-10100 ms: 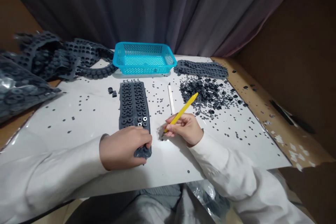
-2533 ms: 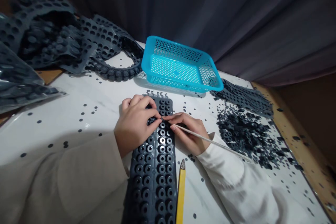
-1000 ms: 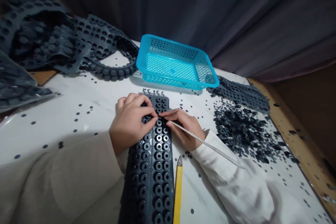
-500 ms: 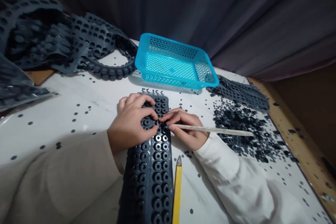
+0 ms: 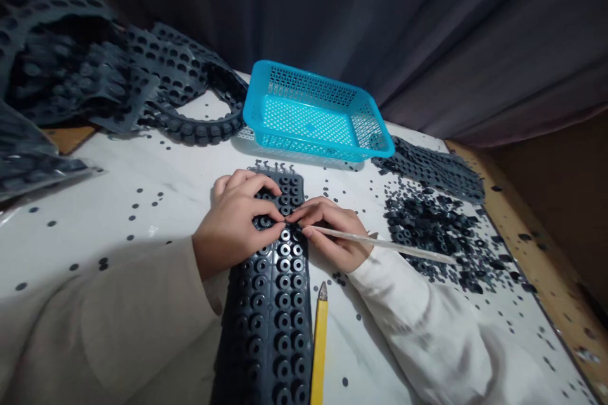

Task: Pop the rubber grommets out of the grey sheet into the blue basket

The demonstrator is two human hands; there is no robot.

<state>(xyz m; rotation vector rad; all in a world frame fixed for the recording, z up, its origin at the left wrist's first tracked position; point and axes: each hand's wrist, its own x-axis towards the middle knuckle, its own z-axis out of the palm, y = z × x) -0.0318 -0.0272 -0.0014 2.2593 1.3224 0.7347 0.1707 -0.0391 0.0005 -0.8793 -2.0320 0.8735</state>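
Observation:
A long dark grey rubber strip full of moulded rings lies lengthwise in front of me on the white sheet. My left hand rests on its upper part, fingers curled and pressing down on the rings. My right hand pinches a thin white stick whose tip meets the strip next to my left fingertips. The stick's far end points right, over my sleeve.
A yellow tool lies beside the strip at the right. An empty blue basket stands behind it. Loose rubber rings are heaped at the right, more strips behind them, and piled strips at the far left.
Ten seconds ago my right hand held the yellow tool; now that tool lies on the sheet and the hand holds the white stick. In the last second the stick's far end swung slightly.

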